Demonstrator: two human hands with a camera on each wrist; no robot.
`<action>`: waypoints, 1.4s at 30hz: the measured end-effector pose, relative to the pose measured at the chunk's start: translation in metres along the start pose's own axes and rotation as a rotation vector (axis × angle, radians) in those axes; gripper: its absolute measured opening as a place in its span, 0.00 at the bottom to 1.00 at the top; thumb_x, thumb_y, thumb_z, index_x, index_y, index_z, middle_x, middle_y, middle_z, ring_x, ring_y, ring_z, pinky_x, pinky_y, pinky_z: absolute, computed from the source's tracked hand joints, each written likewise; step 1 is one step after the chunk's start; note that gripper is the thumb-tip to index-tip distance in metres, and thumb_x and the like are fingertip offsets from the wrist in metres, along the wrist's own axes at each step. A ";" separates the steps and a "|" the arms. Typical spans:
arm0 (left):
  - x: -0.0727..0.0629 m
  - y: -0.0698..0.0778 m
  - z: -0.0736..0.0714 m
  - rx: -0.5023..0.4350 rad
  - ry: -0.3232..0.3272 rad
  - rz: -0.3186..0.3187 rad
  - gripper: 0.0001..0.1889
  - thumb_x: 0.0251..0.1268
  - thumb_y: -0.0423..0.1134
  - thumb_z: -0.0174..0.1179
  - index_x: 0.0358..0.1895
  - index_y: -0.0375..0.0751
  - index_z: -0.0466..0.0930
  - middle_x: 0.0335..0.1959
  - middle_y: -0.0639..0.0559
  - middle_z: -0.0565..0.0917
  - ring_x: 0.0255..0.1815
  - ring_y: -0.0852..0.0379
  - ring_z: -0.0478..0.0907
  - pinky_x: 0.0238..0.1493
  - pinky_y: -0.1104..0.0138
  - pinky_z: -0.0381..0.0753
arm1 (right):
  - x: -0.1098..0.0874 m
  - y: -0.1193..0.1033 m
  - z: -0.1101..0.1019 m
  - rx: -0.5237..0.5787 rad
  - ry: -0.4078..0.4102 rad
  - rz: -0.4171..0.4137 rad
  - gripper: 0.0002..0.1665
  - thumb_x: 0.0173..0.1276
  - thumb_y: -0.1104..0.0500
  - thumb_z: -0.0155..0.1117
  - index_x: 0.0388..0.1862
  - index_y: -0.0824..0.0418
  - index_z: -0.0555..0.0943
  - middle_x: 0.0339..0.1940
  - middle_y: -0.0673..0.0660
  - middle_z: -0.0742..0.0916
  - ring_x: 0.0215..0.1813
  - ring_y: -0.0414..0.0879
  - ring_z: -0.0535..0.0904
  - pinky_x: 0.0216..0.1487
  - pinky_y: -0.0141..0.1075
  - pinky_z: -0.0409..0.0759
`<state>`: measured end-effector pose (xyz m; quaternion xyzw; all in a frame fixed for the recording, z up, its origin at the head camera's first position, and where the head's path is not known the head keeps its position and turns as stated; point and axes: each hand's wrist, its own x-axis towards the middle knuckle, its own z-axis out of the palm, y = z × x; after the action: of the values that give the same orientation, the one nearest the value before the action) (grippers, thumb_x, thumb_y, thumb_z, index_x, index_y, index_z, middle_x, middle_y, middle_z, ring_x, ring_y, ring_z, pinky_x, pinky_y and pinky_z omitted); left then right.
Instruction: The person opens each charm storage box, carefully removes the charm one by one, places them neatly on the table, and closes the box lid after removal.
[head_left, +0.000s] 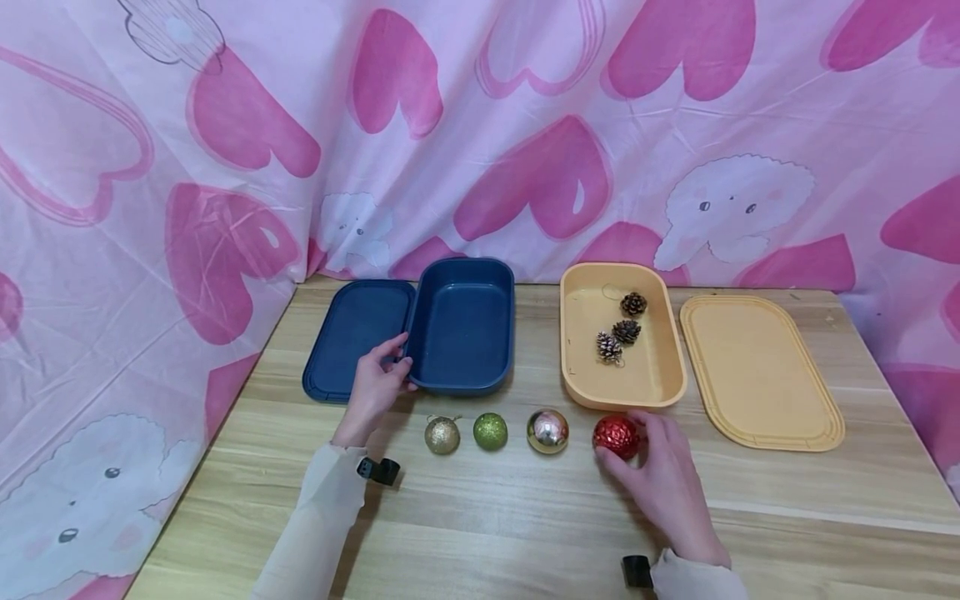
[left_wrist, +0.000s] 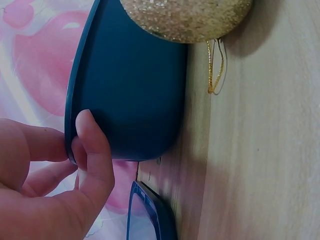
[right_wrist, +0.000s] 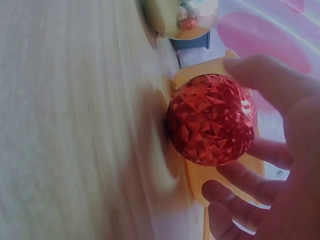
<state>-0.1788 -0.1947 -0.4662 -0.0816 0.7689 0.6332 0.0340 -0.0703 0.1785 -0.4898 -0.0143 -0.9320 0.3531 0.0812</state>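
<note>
My left hand (head_left: 375,385) pinches the near-left corner rim of a navy blue plastic box (head_left: 462,333); thumb and fingers lie on both sides of the rim in the left wrist view. My right hand (head_left: 663,475) has its thumb and fingers curved round a faceted red Christmas ball (right_wrist: 212,120) on the table, in front of the yellow box (head_left: 600,358). To its left, in a row, stand a shiny gold ball (head_left: 547,431), a green glitter ball (head_left: 491,431) and a gold glitter ball (left_wrist: 187,17) with a string loop.
Three pine cones (head_left: 627,332) lie inside the yellow box. A blue lid (head_left: 360,337) lies left of the blue box, and a yellow lid (head_left: 761,371) right of the yellow one. Behind the wooden table (head_left: 510,533) hangs a pink curtain (head_left: 465,158) with hearts.
</note>
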 end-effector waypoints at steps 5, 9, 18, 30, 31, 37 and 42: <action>-0.001 0.001 0.001 0.002 -0.004 0.002 0.25 0.71 0.27 0.50 0.70 0.38 0.65 0.49 0.43 0.65 0.21 0.65 0.76 0.29 0.73 0.82 | 0.000 0.002 -0.004 0.017 0.022 0.023 0.39 0.54 0.44 0.75 0.58 0.65 0.73 0.53 0.64 0.77 0.54 0.58 0.72 0.53 0.55 0.70; -0.001 0.002 0.001 0.007 -0.005 0.005 0.25 0.71 0.27 0.50 0.71 0.38 0.64 0.49 0.43 0.65 0.22 0.64 0.76 0.29 0.73 0.82 | 0.000 0.001 -0.009 0.014 0.051 0.046 0.36 0.59 0.45 0.72 0.58 0.65 0.74 0.52 0.64 0.78 0.51 0.57 0.73 0.48 0.52 0.72; -0.003 0.003 0.002 0.017 -0.013 0.000 0.26 0.71 0.28 0.50 0.71 0.39 0.64 0.49 0.43 0.65 0.22 0.64 0.76 0.30 0.72 0.82 | 0.004 0.002 -0.019 0.055 0.260 0.035 0.20 0.60 0.60 0.70 0.49 0.69 0.78 0.39 0.61 0.82 0.39 0.51 0.75 0.40 0.30 0.70; 0.000 0.009 -0.002 0.397 0.074 0.102 0.22 0.68 0.34 0.57 0.65 0.41 0.74 0.51 0.40 0.76 0.41 0.47 0.77 0.38 0.67 0.75 | 0.027 0.009 -0.040 0.151 0.378 0.174 0.13 0.66 0.62 0.62 0.46 0.67 0.80 0.36 0.58 0.83 0.32 0.25 0.69 0.32 0.17 0.67; 0.000 0.011 -0.002 0.436 0.092 0.125 0.21 0.67 0.35 0.58 0.63 0.41 0.75 0.51 0.39 0.77 0.43 0.46 0.77 0.41 0.64 0.75 | 0.030 0.010 -0.041 0.171 0.368 0.219 0.13 0.67 0.60 0.61 0.47 0.66 0.80 0.37 0.56 0.83 0.32 0.25 0.70 0.32 0.18 0.67; -0.002 0.033 0.003 0.542 0.151 0.312 0.17 0.66 0.37 0.60 0.56 0.37 0.80 0.46 0.40 0.79 0.44 0.45 0.77 0.45 0.58 0.74 | 0.045 0.016 -0.046 0.266 0.243 0.438 0.21 0.70 0.50 0.57 0.54 0.62 0.77 0.38 0.48 0.81 0.34 0.30 0.73 0.31 0.21 0.71; -0.008 0.064 0.024 0.519 0.035 0.436 0.13 0.66 0.37 0.60 0.51 0.38 0.83 0.40 0.43 0.82 0.37 0.50 0.80 0.41 0.62 0.78 | 0.050 0.021 -0.044 0.336 0.179 0.503 0.21 0.71 0.51 0.56 0.56 0.63 0.76 0.33 0.42 0.81 0.31 0.32 0.79 0.32 0.22 0.77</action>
<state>-0.1830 -0.1591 -0.4079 0.0852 0.9043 0.4071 -0.0959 -0.1136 0.2274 -0.4647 -0.2619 -0.8171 0.5083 0.0741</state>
